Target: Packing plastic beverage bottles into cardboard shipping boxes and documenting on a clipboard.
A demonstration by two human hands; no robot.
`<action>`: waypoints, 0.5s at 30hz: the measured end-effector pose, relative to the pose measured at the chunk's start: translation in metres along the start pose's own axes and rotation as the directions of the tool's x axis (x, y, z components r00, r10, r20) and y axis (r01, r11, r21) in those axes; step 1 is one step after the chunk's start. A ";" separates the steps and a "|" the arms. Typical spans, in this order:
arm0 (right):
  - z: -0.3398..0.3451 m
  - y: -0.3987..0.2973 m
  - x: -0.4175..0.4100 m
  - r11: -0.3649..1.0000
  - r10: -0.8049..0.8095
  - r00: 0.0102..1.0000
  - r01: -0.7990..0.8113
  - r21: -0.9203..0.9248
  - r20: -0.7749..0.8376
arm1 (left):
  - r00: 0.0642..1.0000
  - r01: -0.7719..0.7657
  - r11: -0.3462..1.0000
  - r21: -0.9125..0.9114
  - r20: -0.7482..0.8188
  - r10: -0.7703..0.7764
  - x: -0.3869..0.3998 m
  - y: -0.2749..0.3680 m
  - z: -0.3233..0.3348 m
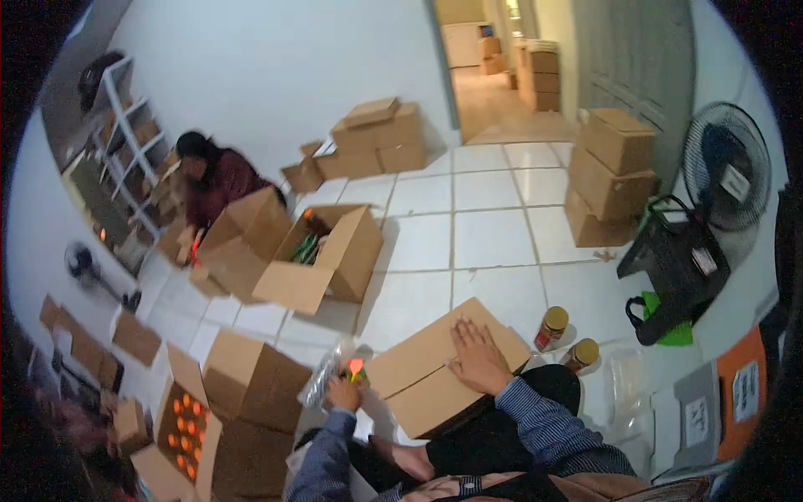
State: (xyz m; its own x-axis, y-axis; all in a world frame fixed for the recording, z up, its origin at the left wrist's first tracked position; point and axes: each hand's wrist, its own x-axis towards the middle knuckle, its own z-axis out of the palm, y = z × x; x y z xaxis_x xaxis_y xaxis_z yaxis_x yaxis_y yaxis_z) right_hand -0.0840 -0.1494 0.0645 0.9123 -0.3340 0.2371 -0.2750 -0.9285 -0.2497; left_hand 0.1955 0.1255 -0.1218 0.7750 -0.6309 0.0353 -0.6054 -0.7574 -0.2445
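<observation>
A cardboard box lies in front of me with its top flaps folded down and a seam running between them. My right hand presses flat across the flaps, fingers slightly spread. To the left of the box, my left hand is at a small orange and yellow item. Whether it grips this item is unclear. Crumpled clear plastic wrap lies right by those fingers. Two gold-lidded jars stand on the floor beyond the box's right end.
Left of me, an open carton holds several orange-capped bottles. Another open carton stands ahead, near a crouching person. Stacked boxes, a fan, a black bag and storage bins line the right side.
</observation>
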 end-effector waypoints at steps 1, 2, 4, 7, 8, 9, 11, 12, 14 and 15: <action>0.005 0.044 -0.019 0.983 0.166 0.986 -0.166 -0.073 -0.015 | 0.994 -0.004 0.955 -0.295 0.106 0.037 0.018 0.091 -0.047; 0.003 0.029 -0.014 0.997 0.071 0.997 -0.071 -0.018 -0.014 | 0.987 0.113 0.968 -0.224 0.134 -0.085 0.016 0.069 -0.032; 0.000 0.005 -0.005 0.998 -0.041 0.999 0.042 0.039 -0.029 | 0.994 0.037 0.999 -0.034 0.103 -0.033 0.010 0.011 0.001; 0.005 0.024 -0.014 0.998 -0.015 0.998 0.018 0.055 -0.054 | 0.976 -0.051 0.999 -0.015 0.212 0.053 0.029 0.032 -0.029; 0.008 0.035 -0.018 0.999 0.004 0.998 0.000 0.054 -0.071 | 0.946 0.039 0.990 -0.133 0.325 0.006 0.036 0.045 -0.052; 0.010 0.033 -0.017 0.998 -0.016 0.996 0.022 0.066 -0.085 | 0.946 0.034 0.992 -0.118 0.323 0.006 0.037 0.036 -0.053; 0.014 0.038 -0.017 0.997 -0.003 0.995 0.011 0.080 -0.101 | 0.959 -0.149 0.932 -0.330 0.181 0.218 0.038 0.017 -0.056; 0.014 0.037 -0.016 0.996 -0.010 0.994 0.020 0.088 -0.111 | 0.958 -0.150 0.938 -0.313 0.190 0.217 0.037 0.006 -0.050; 0.007 0.026 -0.007 0.992 -0.039 0.993 0.051 0.114 -0.110 | 0.978 0.014 0.725 -0.688 0.160 0.133 0.035 -0.027 -0.029; 0.005 0.018 -0.003 0.990 -0.063 0.993 0.076 0.117 -0.104 | 0.984 0.083 0.553 -0.829 0.154 0.084 0.032 -0.045 -0.020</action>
State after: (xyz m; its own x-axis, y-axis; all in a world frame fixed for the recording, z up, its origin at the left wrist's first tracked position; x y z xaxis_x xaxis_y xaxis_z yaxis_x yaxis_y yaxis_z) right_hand -0.0907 -0.1646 0.0549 0.8914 -0.2895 0.3488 -0.1679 -0.9256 -0.3392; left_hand 0.2439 0.1365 -0.0901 0.7403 -0.6585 -0.1354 -0.4208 -0.6109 0.6706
